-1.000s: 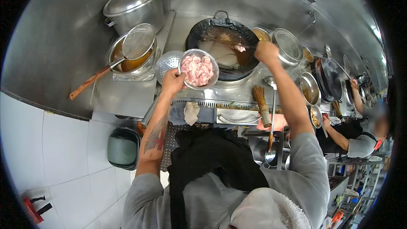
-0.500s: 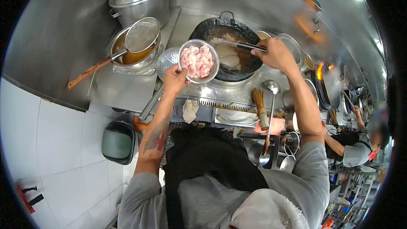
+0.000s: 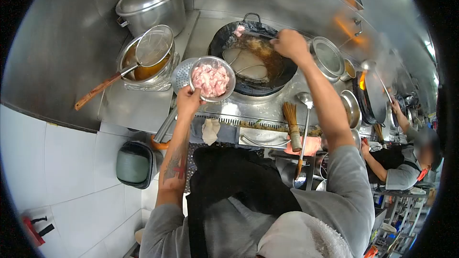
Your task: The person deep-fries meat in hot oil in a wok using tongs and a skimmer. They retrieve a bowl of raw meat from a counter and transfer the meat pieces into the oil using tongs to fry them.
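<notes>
My left hand point(image 3: 189, 101) grips the rim of a metal bowl point(image 3: 233, 85), tilted slightly and filled with pieces of raw pink meat point(image 3: 210, 79). The bowl is just left of a black wok point(image 3: 217, 43) that holds brown liquid point(image 3: 260, 50) with pale oval patches I cannot identify. Over the wok's right side, my right hand point(image 3: 289, 45) is closed on a long thin utensil point(image 3: 260, 35), chopsticks or tongs. One piece of meat point(image 3: 239, 30) is at its far tip by the wok's back wall. Under the bowl lies a perforated skimmer point(image 3: 180, 75).
A lidded pot point(image 3: 158, 12) stands at the back left, before it a bowl of oil point(image 3: 128, 59) with a wood-handled strainer point(image 3: 155, 45). Right of the wok are a bamboo brush point(image 3: 291, 119), a ladle point(image 3: 304, 98) and metal containers point(image 3: 328, 57). Another person point(image 3: 401, 167) works beside a flaming wok point(image 3: 368, 98).
My right hand has moved up and slightly left over the wok, and a piece of meat now shows at the utensil's tip. The bowl has shifted slightly left and down in view.
</notes>
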`<state>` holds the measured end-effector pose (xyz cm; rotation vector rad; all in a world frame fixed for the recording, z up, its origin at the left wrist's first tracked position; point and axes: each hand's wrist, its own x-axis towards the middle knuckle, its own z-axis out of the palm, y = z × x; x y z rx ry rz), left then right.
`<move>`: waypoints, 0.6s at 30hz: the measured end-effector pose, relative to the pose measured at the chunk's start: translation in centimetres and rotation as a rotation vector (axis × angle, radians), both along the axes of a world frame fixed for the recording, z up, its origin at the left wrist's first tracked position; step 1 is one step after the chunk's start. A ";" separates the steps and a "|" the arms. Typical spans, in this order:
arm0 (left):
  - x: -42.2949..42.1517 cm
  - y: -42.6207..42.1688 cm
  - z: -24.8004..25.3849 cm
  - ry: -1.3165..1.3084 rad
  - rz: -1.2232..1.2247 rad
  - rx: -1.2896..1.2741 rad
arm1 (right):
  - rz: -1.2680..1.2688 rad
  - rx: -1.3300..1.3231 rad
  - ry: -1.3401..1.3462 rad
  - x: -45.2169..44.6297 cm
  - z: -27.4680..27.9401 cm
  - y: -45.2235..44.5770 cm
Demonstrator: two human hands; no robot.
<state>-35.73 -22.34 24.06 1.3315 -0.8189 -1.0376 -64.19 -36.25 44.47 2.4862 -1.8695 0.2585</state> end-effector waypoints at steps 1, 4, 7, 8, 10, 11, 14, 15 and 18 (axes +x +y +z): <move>0.1 0.3 -0.1 0.015 0.015 -0.003 | -0.056 0.008 0.078 0.5 -1.9 -2.1; -0.1 0.8 -0.4 -0.025 0.060 0.040 | -0.083 0.151 0.094 3.4 -9.8 -8.8; -0.3 1.7 1.1 -0.021 0.082 0.071 | -0.120 0.150 0.008 3.8 -11.1 -10.5; -0.5 2.3 1.5 0.001 0.091 0.081 | -0.116 0.134 0.018 3.5 -10.7 -10.3; -0.7 3.0 1.9 0.028 0.094 0.086 | -0.056 0.047 -0.024 2.6 -5.7 -7.4; -0.6 3.0 2.1 0.077 0.089 0.078 | -0.053 -0.031 -0.017 2.0 -4.3 -6.0; -0.4 2.1 1.8 0.120 0.060 0.035 | 0.107 -0.050 -0.054 0.7 1.8 1.6; -0.8 1.2 1.9 0.108 0.052 0.011 | 0.106 -0.051 -0.054 -0.1 3.1 3.4; -2.0 0.1 3.0 0.150 -0.022 -0.097 | 0.146 0.034 -0.003 -0.8 3.7 9.2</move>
